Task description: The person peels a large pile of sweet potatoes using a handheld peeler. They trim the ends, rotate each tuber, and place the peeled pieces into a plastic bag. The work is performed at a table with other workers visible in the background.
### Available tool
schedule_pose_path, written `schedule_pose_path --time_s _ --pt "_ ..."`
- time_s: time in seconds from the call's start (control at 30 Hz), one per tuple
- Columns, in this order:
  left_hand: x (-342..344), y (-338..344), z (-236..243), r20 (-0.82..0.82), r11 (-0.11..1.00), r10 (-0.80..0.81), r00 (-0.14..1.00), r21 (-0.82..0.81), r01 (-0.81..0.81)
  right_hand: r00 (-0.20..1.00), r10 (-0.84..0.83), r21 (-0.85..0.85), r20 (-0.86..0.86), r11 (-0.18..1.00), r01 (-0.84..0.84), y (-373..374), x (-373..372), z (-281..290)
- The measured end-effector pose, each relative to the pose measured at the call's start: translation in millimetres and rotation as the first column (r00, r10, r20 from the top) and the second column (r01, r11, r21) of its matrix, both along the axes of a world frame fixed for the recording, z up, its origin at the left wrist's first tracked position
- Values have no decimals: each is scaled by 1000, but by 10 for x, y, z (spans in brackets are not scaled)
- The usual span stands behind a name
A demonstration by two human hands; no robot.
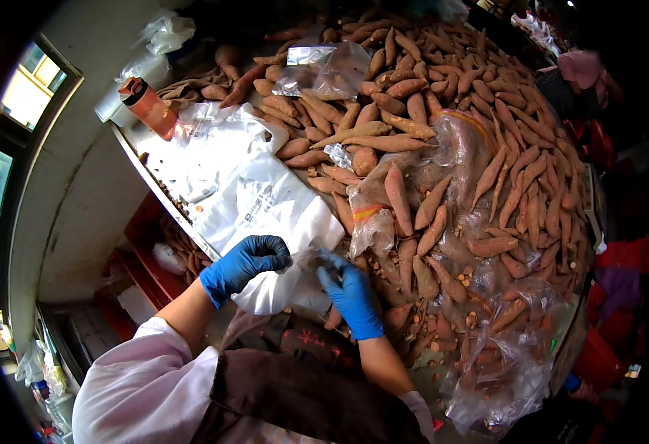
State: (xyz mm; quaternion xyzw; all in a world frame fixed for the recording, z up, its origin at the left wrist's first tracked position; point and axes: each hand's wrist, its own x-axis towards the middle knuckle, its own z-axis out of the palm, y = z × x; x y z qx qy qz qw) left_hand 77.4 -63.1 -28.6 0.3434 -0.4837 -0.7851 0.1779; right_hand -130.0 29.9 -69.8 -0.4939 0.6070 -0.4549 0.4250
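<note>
Both my hands wear blue gloves, above the near end of a pile of white plastic bags [239, 189]. My left hand [244, 268] is closed, thumb and fingers pinched together at the edge of a thin translucent plastic bag [307, 260]. My right hand [352, 296] is on the bag's other side, fingers curved and apart, index tip at the film. How the film runs between the fingers is blurred. Sweet potatoes [432, 229] are heaped right beside my right hand and beyond it.
An orange-red bottle-like container [148, 108] stands at the table's far left, near clear bags [163, 46]. More clear plastic [513, 362] covers sweet potatoes at the near right. Red crates [128, 285] sit below the table's left edge [163, 198]. Another person [583, 74] is at the far right.
</note>
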Motion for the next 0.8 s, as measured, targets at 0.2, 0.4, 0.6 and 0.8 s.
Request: schedule_pose_path --time_s 0.2,0.4,0.6,0.8 --pt "-126 149 90 -40 999 29 999 20 -29 895 15 -74 -445 996 -54 -160 266 -82" --pt "46 72 325 -101 994 110 989 15 -109 977 -108 -84 -183 992 94 -220 139 -241" --pt "104 67 270 -62 992 129 990 2 -129 857 -141 331 495 943 -35 -125 -50 277" --pt "30 58 127 86 906 -44 995 -416 75 862 35 31 506 998 -58 -89 166 26"
